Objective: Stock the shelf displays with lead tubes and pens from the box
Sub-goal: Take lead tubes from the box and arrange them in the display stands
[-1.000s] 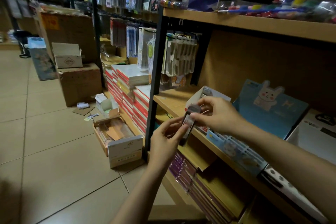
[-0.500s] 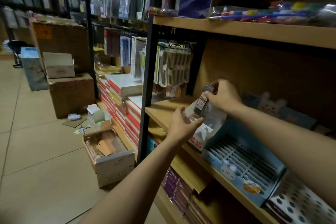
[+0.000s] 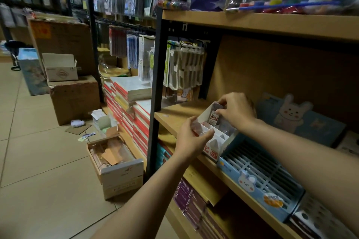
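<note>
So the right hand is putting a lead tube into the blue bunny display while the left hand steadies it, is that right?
Not quite. In the head view the right hand is lowering the lead tube into the white display with divided compartments, not the blue bunny display beside it. The left hand does steady the white display at its front.

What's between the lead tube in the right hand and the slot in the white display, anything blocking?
Nothing visible. The right hand pinches the lead tube with its lower end already at a rear compartment of the white display. The left hand rests at the display's front left edge, clear of that slot. The slot's inside is hidden.
</note>
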### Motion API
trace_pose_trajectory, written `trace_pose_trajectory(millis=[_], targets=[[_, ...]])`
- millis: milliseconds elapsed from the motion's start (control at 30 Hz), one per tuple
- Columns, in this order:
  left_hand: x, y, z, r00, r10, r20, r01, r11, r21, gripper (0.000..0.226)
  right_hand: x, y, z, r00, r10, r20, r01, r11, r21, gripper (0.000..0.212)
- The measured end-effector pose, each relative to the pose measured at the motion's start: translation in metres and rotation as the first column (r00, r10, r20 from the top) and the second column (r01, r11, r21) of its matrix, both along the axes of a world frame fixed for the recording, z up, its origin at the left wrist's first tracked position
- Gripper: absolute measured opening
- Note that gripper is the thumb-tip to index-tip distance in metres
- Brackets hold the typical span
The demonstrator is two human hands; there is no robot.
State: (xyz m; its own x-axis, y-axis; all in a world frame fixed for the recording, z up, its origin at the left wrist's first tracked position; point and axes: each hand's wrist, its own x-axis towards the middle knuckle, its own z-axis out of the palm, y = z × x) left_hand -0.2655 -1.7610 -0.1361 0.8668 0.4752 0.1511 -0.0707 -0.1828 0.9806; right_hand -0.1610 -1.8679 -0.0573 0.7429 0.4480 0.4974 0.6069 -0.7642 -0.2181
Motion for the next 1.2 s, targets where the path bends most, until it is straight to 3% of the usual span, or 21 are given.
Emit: trace_pose_trajectory(millis=[200, 300, 500, 700, 800, 867, 933, 1000, 1100, 1200], targets=[[-0.002, -0.004, 0.001, 1.0, 0.02, 0.007, -0.02, 1.0, -0.021, 0.075, -0.002, -0.001, -0.008, 0.995, -0.016, 0.095, 0.017, 1.0, -0.008, 0.028], [-0.002, -0.006, 0.002, 1.0, 0.028, -0.005, -0.028, 1.0, -0.009, 0.076, -0.004, 0.0, -0.012, 0.991, -0.047, 0.122, 0.048, 0.999, -0.01, 0.016], [-0.002, -0.005, 0.003, 1.0, 0.022, -0.017, -0.022, 1.0, -0.006, 0.077, -0.002, 0.003, -0.009, 0.985, -0.076, 0.156, 0.086, 0.994, -0.061, 0.02], [-0.008, -0.005, 0.005, 1.0, -0.011, 0.006, 0.011, 0.999, 0.042, 0.082, -0.016, -0.004, -0.007, 0.994, -0.058, 0.088, 0.068, 0.991, -0.115, 0.032], [-0.041, -0.01, 0.001, 0.994, 0.018, 0.106, -0.026, 0.996, 0.08, 0.063, -0.047, -0.021, -0.006, 0.997, 0.049, 0.053, -0.054, 0.994, 0.091, 0.032], [-0.077, -0.018, -0.013, 0.986, 0.041, 0.159, -0.058, 0.993, 0.105, 0.042, -0.085, -0.035, -0.01, 0.986, 0.164, -0.007, -0.153, 0.934, 0.323, 0.025], [-0.12, -0.029, -0.038, 0.981, 0.075, 0.178, -0.091, 0.992, 0.083, 0.026, -0.134, -0.048, -0.025, 0.964, 0.265, -0.009, -0.232, 0.861, 0.453, 0.018], [-0.165, -0.044, -0.076, 0.989, 0.107, 0.106, -0.11, 0.994, 0.026, 0.019, -0.185, -0.065, -0.059, 0.937, 0.346, -0.042, -0.282, 0.822, 0.495, 0.021], [-0.228, -0.06, -0.143, 0.977, 0.16, -0.14, -0.158, 0.987, 0.022, 0.018, -0.253, -0.089, -0.132, 0.884, 0.398, -0.244, -0.276, 0.867, 0.414, 0.022], [-0.277, -0.077, -0.219, 0.838, 0.093, -0.537, -0.08, 0.996, 0.048, 0.024, -0.296, -0.119, -0.225, 0.792, 0.233, -0.564, -0.145, 0.97, 0.197, 0.021]])
